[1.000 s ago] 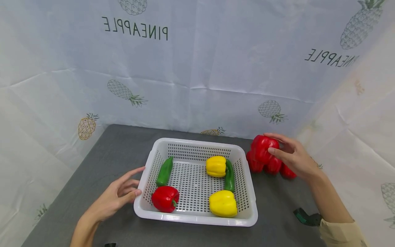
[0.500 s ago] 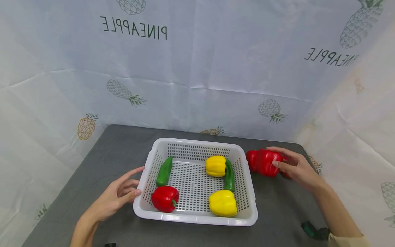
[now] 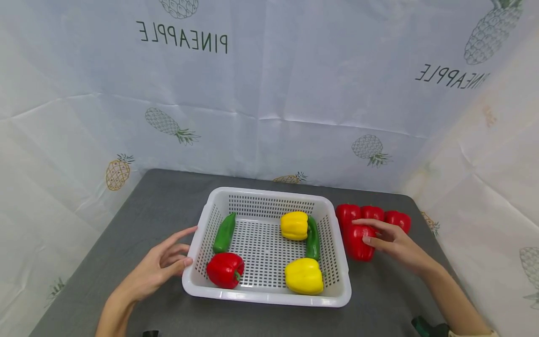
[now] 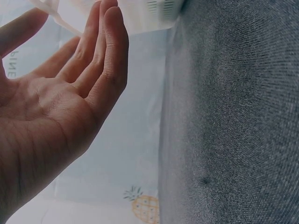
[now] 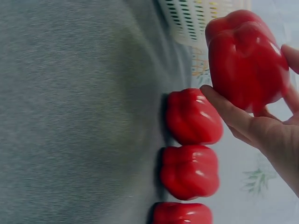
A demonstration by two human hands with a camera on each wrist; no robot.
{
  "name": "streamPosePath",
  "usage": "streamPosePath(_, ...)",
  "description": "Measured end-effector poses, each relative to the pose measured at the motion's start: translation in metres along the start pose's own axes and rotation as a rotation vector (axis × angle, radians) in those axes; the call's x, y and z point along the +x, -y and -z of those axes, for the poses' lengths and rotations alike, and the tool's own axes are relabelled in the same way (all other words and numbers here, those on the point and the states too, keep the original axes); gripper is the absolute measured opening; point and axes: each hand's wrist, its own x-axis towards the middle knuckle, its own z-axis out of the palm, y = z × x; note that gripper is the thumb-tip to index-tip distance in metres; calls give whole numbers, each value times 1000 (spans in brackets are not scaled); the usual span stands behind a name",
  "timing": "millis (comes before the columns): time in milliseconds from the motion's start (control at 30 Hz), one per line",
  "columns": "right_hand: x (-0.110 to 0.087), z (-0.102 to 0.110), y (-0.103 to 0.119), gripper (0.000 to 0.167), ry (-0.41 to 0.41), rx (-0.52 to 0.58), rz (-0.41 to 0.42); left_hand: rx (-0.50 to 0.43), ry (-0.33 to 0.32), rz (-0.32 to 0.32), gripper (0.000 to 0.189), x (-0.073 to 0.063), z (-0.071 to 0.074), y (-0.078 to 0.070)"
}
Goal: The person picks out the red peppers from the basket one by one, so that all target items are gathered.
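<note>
My right hand (image 3: 393,242) grips a red bell pepper (image 3: 360,243) between thumb and fingers, just right of the white basket (image 3: 269,299). In the right wrist view this pepper hangs clear of the grey table. Three more red bell peppers (image 3: 372,213) stand in a row behind it. My left hand (image 3: 153,269) has its fingers loosely extended, fingertips right at the basket's left rim; its palm (image 4: 51,102) holds nothing. Inside the basket lie a red bell pepper (image 3: 225,270), two yellow bell peppers (image 3: 304,276) and two long green peppers (image 3: 225,232).
Under everything is a dark grey table (image 3: 177,196). A white curtain (image 3: 261,93) with pineapple prints rises behind it and along both sides. A dark green and black object (image 3: 427,327) shows beside my right forearm; a small black one (image 3: 150,333) is at the bottom edge.
My right hand has brought the gripped red bell pepper down from above the row and toward me, so the row behind now shows. The left hand and basket stay put.
</note>
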Motion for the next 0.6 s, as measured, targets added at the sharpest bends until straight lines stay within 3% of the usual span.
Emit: streamPosePath(600,10,-5,-24,69,104,62,-118,-3,-1,15,81,-1,0,-1)
